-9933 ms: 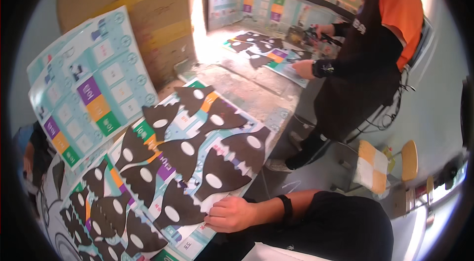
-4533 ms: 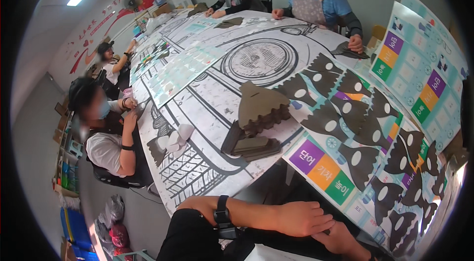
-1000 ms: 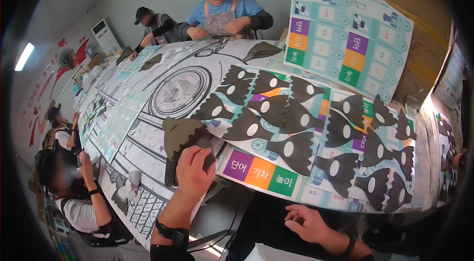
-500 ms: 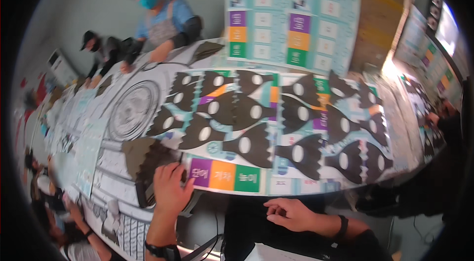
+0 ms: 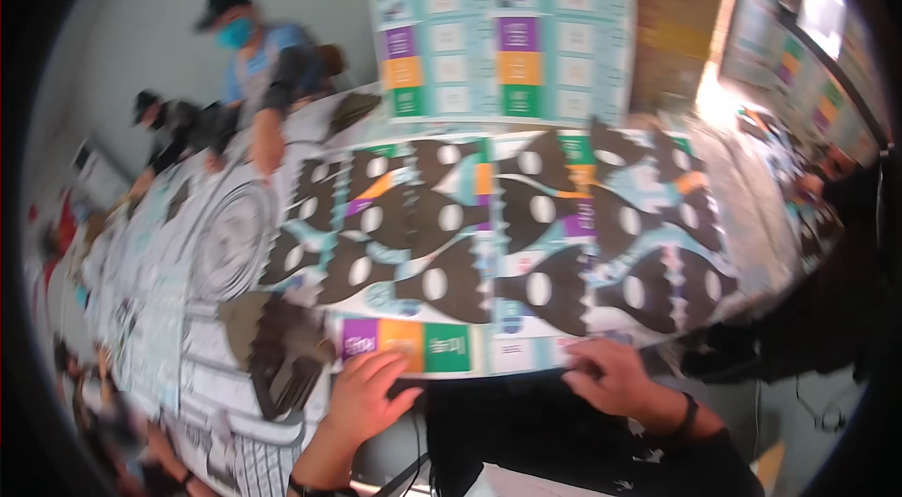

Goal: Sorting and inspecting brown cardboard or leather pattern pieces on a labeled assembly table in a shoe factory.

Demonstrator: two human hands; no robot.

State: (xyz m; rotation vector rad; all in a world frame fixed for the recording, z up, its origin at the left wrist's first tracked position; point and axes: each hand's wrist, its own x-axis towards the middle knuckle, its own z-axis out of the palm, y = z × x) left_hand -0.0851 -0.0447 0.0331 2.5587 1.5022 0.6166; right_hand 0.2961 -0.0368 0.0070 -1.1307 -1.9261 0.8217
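Observation:
A broad printed board (image 5: pixel 550 351) lies in front of me, covered by rows of dark fan-shaped pieces (image 5: pixel 442 285) with white oval holes and zigzag ends. My left hand (image 5: pixel 368 396) is at its near edge, by the purple and orange blocks. Its fingers reach forward and the thumb stands apart, with nothing held. At the same edge, farther right, is my right hand (image 5: pixel 609 379). Its fingers are loosely bent, the thumb apart from them, and nothing shows between them. Whether it touches the board is blurred. A stack of dark zigzag-edged pieces (image 5: pixel 287 356) sits left of the board.
Behind the board stand upright printed sheets (image 5: pixel 507 37) against brown cardboard (image 5: pixel 676 55). The long table (image 5: pixel 211 333), covered in line drawings, runs to the left. Two people in caps (image 5: pixel 254 55) work beyond it. Another dark-clothed person (image 5: pixel 850 243) is at the right.
My left hand has moved right from the dark stack to the board's front edge. My right hand has risen forward to that edge. The view has shifted; the capped person's arm reaches lower.

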